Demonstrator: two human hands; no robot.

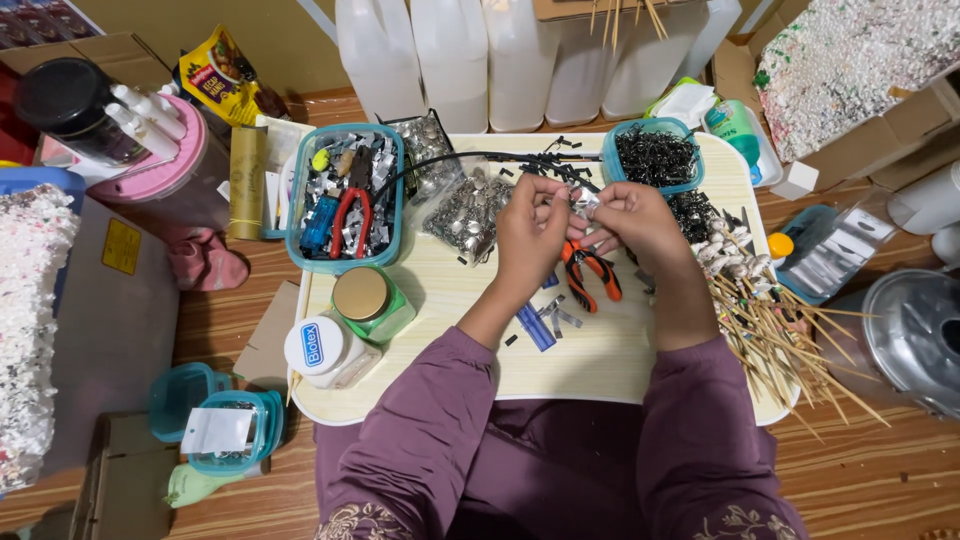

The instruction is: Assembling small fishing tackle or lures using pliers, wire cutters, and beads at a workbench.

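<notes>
Pinching one small silver piece [583, 203], left hand [530, 232] and right hand [632, 222] grip it; orange pliers [590, 272] below.

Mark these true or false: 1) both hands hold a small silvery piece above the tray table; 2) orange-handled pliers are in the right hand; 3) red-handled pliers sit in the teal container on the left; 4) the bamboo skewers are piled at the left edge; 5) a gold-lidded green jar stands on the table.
1) True: the left hand and right hand pinch a small silvery piece above the tray table.
2) False: the orange-handled pliers lie on the table below the hands.
3) True: red-handled pliers lie in the teal container.
4) False: the bamboo skewers are at the right edge.
5) True: green jar.
</notes>
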